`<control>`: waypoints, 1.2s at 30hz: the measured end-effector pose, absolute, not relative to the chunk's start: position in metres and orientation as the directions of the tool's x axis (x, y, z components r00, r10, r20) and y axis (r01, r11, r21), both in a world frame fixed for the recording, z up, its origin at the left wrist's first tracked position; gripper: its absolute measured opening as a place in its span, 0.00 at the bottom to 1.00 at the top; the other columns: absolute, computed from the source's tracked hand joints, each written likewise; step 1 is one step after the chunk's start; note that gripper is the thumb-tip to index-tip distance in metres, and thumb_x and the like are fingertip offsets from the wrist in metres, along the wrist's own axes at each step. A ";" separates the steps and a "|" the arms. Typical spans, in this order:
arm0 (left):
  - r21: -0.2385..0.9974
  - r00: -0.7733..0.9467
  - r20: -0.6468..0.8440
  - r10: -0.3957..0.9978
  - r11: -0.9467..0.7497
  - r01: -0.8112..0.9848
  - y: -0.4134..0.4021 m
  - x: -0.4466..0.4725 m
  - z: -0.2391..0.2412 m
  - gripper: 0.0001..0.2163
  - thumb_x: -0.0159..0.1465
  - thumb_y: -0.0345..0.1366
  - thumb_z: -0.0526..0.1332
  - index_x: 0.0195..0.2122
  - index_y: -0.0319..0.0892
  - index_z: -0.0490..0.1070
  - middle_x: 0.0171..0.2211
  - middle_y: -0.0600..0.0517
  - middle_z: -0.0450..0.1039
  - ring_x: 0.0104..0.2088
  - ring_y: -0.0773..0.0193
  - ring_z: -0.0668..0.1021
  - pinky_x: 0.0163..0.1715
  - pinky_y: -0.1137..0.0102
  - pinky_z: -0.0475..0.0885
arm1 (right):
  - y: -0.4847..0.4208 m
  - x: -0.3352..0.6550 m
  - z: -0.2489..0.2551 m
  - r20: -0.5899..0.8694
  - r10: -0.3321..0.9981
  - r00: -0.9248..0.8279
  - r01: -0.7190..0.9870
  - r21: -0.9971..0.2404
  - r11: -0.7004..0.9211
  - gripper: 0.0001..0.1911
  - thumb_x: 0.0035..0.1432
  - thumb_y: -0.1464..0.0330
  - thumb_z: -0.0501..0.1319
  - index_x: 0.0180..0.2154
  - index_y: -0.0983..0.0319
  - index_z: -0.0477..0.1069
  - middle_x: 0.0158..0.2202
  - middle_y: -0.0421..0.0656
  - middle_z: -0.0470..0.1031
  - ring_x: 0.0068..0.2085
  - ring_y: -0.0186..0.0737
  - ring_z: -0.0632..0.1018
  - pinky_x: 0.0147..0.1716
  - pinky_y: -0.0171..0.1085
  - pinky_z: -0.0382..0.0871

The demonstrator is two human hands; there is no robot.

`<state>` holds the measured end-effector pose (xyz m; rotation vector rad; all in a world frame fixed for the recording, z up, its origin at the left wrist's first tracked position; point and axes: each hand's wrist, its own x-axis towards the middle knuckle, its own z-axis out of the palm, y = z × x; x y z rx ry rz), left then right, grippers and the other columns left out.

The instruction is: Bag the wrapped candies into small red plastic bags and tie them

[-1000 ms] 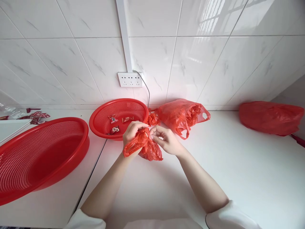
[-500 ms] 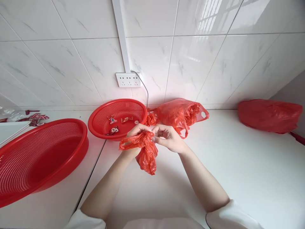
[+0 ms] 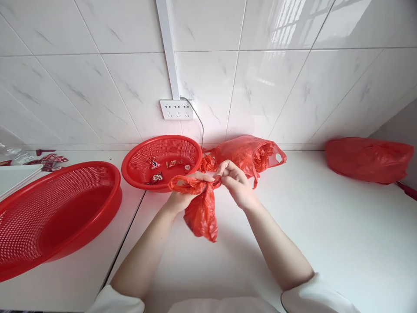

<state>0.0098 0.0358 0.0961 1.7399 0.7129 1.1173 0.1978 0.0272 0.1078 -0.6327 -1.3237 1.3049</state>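
Observation:
Between my hands hangs a small red plastic bag [image 3: 202, 215], its body bulging below a gathered neck. My left hand [image 3: 182, 198] is closed around the neck, and a handle loop sticks out to the left over it. With fingers pinched, my right hand [image 3: 236, 182] grips another strip of the bag at the right of the neck. What the bag contains is hidden by the plastic. Just behind my left hand stands a red mesh basket [image 3: 137, 152] with several wrapped candies [image 3: 157, 177] lying on its bottom.
A larger red basket [image 3: 110, 178] stands at the left. Behind my right hand lies a big red plastic bag [image 3: 234, 148] with crumpled red bags inside. Another red bag [image 3: 368, 158] rests at the far right. A socket strip [image 3: 177, 109] with a cable is on the tiled wall.
My right hand has moved slightly right and up, drawing a strip of the bag out from the neck. The bag's body now hangs straighter below my left hand.

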 end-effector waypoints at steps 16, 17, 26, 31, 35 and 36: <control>0.906 0.316 0.417 0.852 -0.419 -0.067 0.038 0.010 0.095 0.13 0.65 0.46 0.55 0.29 0.44 0.70 0.31 0.49 0.68 0.35 0.59 0.72 0.42 0.62 0.69 | 0.033 0.208 0.106 0.075 0.871 -0.486 -0.283 -0.956 -0.076 0.12 0.51 0.60 0.68 0.33 0.61 0.73 0.36 0.41 0.74 0.39 0.35 0.74 0.44 0.38 0.67; 0.905 0.335 0.415 0.846 -0.422 -0.055 0.038 0.011 0.095 0.14 0.65 0.46 0.55 0.28 0.44 0.69 0.31 0.49 0.68 0.35 0.59 0.72 0.41 0.62 0.69 | 0.034 0.207 0.104 0.054 0.863 -0.503 -0.339 -0.931 -0.139 0.12 0.51 0.61 0.68 0.33 0.62 0.72 0.35 0.41 0.73 0.38 0.34 0.74 0.43 0.37 0.67; 0.915 0.401 0.359 0.843 -0.402 0.026 0.039 0.012 0.100 0.14 0.67 0.45 0.52 0.27 0.44 0.64 0.30 0.49 0.65 0.31 0.61 0.68 0.35 0.65 0.68 | 0.039 0.217 0.108 0.081 0.945 -0.318 -0.485 -0.870 -0.089 0.12 0.55 0.62 0.64 0.34 0.57 0.62 0.19 0.29 0.41 0.18 0.27 0.46 0.16 0.29 0.44; 0.895 0.408 0.380 0.830 -0.441 0.062 0.038 -0.003 0.119 0.11 0.67 0.42 0.53 0.34 0.44 0.70 0.28 0.49 0.65 0.30 0.61 0.68 0.36 0.62 0.68 | 0.038 0.239 0.114 0.145 0.956 -0.255 -0.282 -0.957 0.070 0.12 0.52 0.66 0.65 0.36 0.57 0.63 0.16 0.28 0.48 0.18 0.26 0.47 0.18 0.31 0.38; 0.904 0.397 0.346 0.850 -0.415 0.102 0.038 -0.018 0.131 0.10 0.66 0.40 0.54 0.41 0.45 0.73 0.25 0.51 0.65 0.29 0.60 0.69 0.35 0.62 0.68 | 0.037 0.261 0.119 0.203 0.969 -0.140 -0.109 -0.976 0.189 0.10 0.51 0.70 0.63 0.34 0.57 0.62 0.16 0.29 0.49 0.18 0.27 0.48 0.18 0.32 0.40; 0.910 0.422 0.320 0.848 -0.400 0.113 0.039 -0.020 0.132 0.10 0.67 0.40 0.54 0.40 0.45 0.74 0.26 0.50 0.67 0.31 0.59 0.71 0.37 0.61 0.69 | 0.035 0.265 0.121 0.213 0.968 -0.135 -0.056 -0.977 0.207 0.09 0.52 0.70 0.62 0.33 0.57 0.62 0.16 0.30 0.50 0.18 0.27 0.49 0.18 0.32 0.41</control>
